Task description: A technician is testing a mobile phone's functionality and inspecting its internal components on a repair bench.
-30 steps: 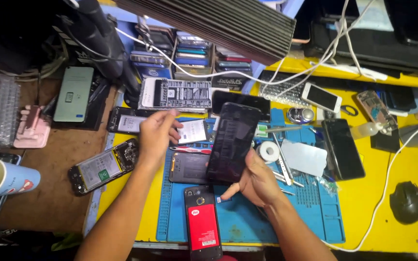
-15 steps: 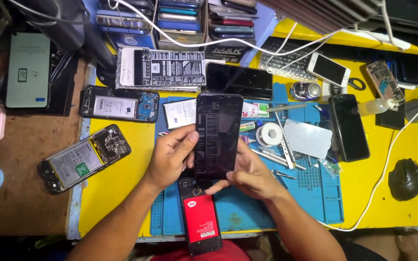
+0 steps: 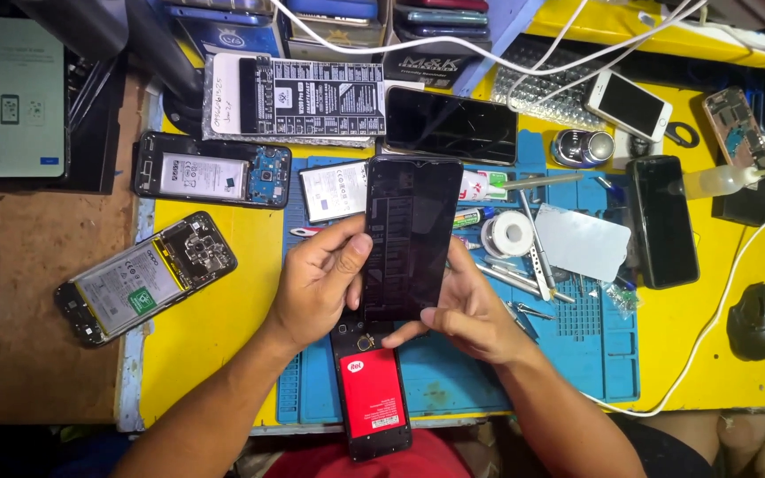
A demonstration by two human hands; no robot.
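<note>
Both hands hold a black phone screen panel point(image 3: 411, 237) above the blue work mat point(image 3: 613, 354), over the open phone with the red battery point(image 3: 370, 394). The left hand point(image 3: 316, 285) is closed on the panel's left edge, thumb on the front; the right hand point(image 3: 462, 310) grips its lower right corner with the fingers behind. The panel looks thin, light and stiff, probably glass, so it seems fragile and slippery; the edges are the safest place to hold, not the face. Compared with half a second ago, the panel stands nearly in the same place, and the view has moved a little closer.
</note>
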